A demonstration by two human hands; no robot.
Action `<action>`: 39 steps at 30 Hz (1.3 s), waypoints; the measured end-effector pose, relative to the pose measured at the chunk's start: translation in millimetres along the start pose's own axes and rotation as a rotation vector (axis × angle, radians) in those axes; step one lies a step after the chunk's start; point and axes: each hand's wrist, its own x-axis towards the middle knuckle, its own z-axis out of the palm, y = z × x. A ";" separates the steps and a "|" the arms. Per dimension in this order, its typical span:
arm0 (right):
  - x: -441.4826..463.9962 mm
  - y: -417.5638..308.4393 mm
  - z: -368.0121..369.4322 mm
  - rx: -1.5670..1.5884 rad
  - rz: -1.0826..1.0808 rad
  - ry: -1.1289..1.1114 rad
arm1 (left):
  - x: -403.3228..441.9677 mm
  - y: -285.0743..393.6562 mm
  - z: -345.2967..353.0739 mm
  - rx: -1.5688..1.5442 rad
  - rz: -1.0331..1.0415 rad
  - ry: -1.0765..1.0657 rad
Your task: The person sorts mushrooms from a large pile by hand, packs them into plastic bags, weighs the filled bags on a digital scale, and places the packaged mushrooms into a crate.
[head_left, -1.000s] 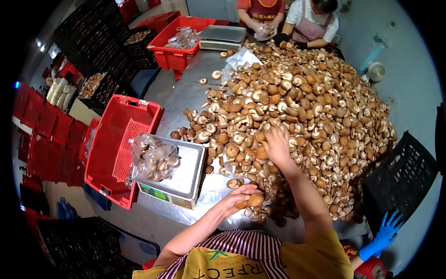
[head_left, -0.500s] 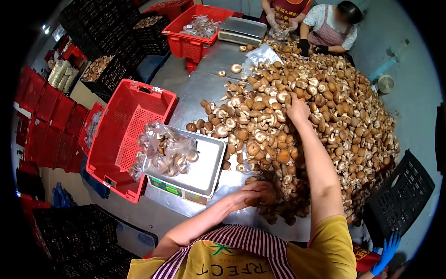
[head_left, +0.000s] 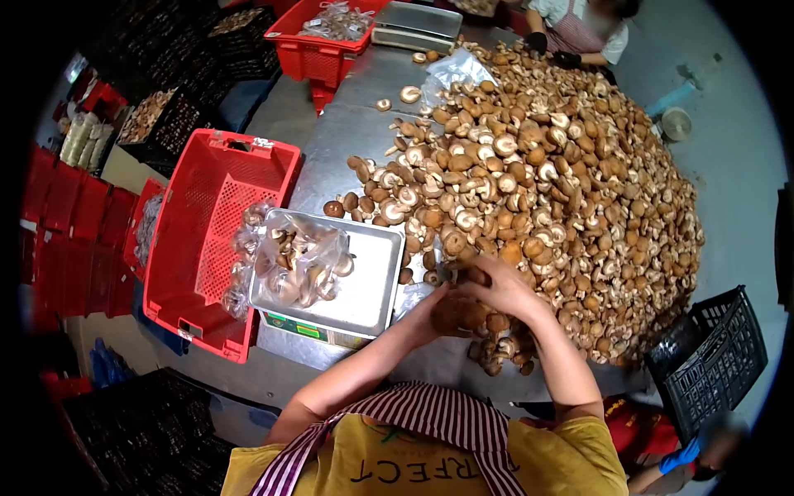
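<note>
A large heap of brown mushrooms (head_left: 571, 182) covers much of the metal table (head_left: 331, 157). At its near edge my two hands are close together. My left hand (head_left: 426, 318) is curled around brown mushrooms (head_left: 459, 317). My right hand (head_left: 504, 289) bends over mushrooms just beside it, its fingers partly hidden. To the left stands a scale (head_left: 368, 285) with a metal tray, on which lies a clear plastic bag of mushrooms (head_left: 294, 264). More bagged mushrooms (head_left: 238, 289) hang over the edge of the red crate (head_left: 178, 240).
Another red crate (head_left: 302, 62) with bags and a second scale (head_left: 413, 37) stand at the far end. Co-workers are at the far side (head_left: 579, 33) and lower right (head_left: 670, 463), near a black crate (head_left: 715, 364). Black crates (head_left: 149, 430) are stacked lower left.
My right hand has come back from the middle of the heap to beside my left hand. The black crate at the right has tilted, and the co-worker there has come further into view.
</note>
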 end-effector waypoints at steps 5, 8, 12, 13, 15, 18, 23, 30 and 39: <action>78.5 18.5 38.7 -0.295 0.108 0.444 | -25.1 -4.6 8.5 0.030 -0.022 0.233; 103.0 21.7 82.8 -0.483 -0.132 0.499 | -37.5 -9.3 -6.2 -0.042 -0.053 0.209; 93.7 26.5 98.5 -0.313 -0.214 0.563 | -48.4 -10.6 -14.1 -0.055 -0.017 0.184; 85.0 30.5 89.2 -0.197 -0.104 0.522 | -50.7 -11.1 -16.7 -0.078 -0.015 0.218; 59.5 31.0 66.9 -0.168 0.069 0.580 | -52.5 -13.6 -24.7 -0.108 -0.008 0.256; 34.3 71.8 58.3 -0.548 0.112 0.781 | -50.1 -16.3 -31.2 -0.104 -0.014 0.256; 19.6 99.9 47.3 -0.614 0.050 0.704 | -45.0 -9.7 -6.8 0.012 -0.039 0.256; 24.9 115.9 44.2 -0.563 0.029 0.808 | -53.3 -10.6 -15.7 -0.033 0.045 0.213; 87.8 56.7 -4.4 -0.475 -0.158 0.916 | -54.3 -18.1 -30.8 -0.125 0.052 0.329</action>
